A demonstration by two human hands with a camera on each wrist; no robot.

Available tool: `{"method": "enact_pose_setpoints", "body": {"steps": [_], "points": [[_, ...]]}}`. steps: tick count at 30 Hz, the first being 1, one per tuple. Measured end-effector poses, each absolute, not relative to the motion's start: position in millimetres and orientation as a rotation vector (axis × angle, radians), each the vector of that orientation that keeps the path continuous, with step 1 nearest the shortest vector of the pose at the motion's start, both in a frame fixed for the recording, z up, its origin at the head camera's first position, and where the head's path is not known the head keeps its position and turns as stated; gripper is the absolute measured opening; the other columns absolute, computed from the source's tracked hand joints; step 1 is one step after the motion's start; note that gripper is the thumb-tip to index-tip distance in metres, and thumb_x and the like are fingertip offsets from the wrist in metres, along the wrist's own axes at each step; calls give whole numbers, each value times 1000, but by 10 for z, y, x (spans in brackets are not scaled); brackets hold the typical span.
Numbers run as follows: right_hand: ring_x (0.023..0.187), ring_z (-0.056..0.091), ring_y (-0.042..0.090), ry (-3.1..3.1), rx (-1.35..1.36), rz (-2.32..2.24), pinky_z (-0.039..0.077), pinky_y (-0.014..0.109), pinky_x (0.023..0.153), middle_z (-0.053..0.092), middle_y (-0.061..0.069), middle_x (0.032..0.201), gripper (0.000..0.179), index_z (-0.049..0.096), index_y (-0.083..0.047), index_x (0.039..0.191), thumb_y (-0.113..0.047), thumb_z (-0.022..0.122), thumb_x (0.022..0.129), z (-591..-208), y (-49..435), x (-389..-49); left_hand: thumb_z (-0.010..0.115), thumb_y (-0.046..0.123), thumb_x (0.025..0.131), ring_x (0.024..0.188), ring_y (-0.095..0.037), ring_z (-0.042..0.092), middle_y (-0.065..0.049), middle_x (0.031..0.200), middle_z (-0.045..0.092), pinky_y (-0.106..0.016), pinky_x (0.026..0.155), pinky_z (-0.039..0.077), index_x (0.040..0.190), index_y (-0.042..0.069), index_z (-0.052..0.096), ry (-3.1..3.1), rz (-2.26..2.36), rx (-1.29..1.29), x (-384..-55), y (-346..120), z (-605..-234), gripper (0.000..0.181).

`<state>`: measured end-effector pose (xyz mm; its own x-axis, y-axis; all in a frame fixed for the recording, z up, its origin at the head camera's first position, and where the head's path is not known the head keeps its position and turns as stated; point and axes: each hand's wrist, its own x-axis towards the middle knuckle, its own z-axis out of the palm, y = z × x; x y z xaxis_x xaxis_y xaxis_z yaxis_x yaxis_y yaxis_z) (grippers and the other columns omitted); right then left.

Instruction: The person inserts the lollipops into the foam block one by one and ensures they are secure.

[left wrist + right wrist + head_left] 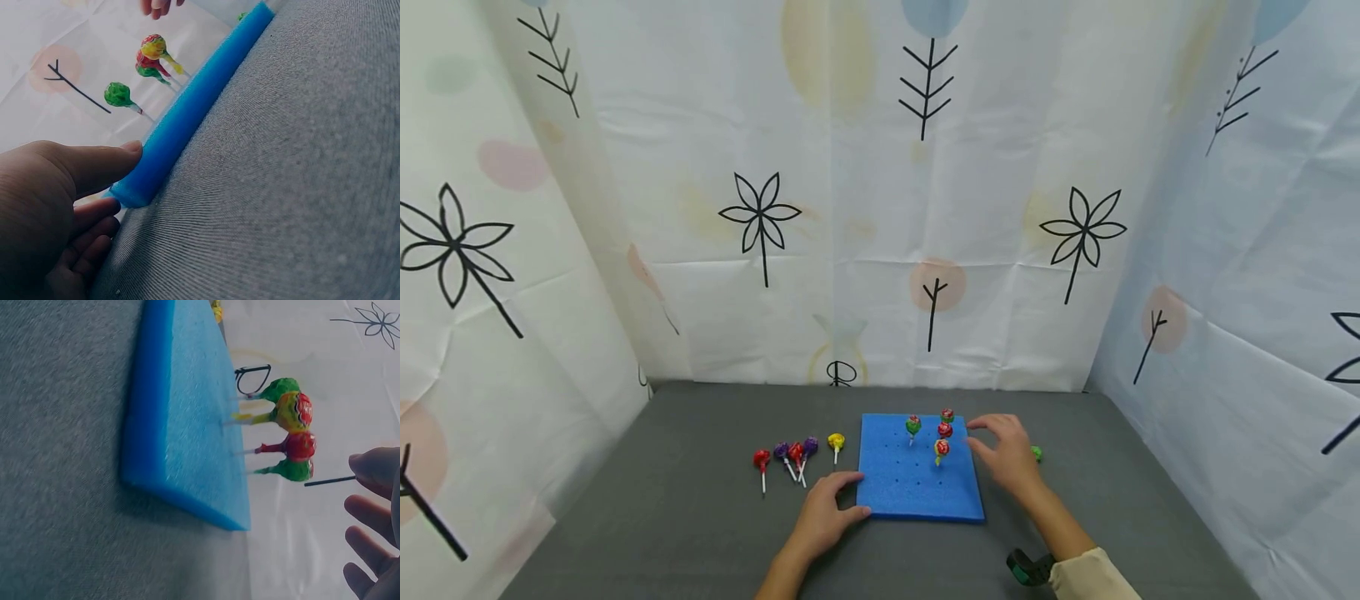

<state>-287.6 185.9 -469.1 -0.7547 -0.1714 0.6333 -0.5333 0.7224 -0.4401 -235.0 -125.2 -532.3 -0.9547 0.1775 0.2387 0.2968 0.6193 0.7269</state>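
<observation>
A blue foam board (880,500) with small holes lies flat. Upright by their sticks stand a green lollipop (913,425), a yellow-red one (942,448), a red one (945,430) and a green-red one (947,414) behind. My left hand (822,518) rests at the board's left edge, thumb at the near corner and index finger farther along; the left wrist view shows the straight thumb (103,167) against the blue side. Beside the far right edge, my right hand (1009,457) is raised with nothing in it. Its fingers (369,540) are spread, apart from the lollipops.
Left of the board lie red lollipops (762,458), purple ones (810,447) and a yellow one (836,442). A green lollipop (1037,452) is partly hidden behind my right hand. Patterned white cloth (850,233) surrounds the grey table (700,542) at the back and sides.
</observation>
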Motion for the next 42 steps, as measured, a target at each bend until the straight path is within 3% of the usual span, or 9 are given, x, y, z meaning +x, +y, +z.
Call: {"method": "enact_pose_setpoints", "body": {"steps": [17,33,42], "points": [[100,55,38,-2387,433,815,44,56,84,68,14,100,25,71,-2,96,2,81,74,-4903,2225,-2913,81,29,79,116,-36,53,-12,124,62,-57,96,40,122,9,65,-2701,-1256,-395,-2325,-1246,-5300,50],[117,45,48,-2595,241,844,36,62,95,55,27,127,45,62,1,123,-7,77,81,-5039,2495,-2932,80,29,80,116,-36,53,-12,124,62,-58,96,40,123,10,65,-2708,-1278,-383,-2337,-1243,-5291,49],[116,45,51,-2694,115,834,35,64,94,52,32,128,46,60,3,126,-11,74,84,-5036,2570,-2928,80,29,80,118,-36,52,-13,125,61,-58,97,39,123,9,65,-2718,-1305,-375,-2354,-1251,-5302,50]]}}
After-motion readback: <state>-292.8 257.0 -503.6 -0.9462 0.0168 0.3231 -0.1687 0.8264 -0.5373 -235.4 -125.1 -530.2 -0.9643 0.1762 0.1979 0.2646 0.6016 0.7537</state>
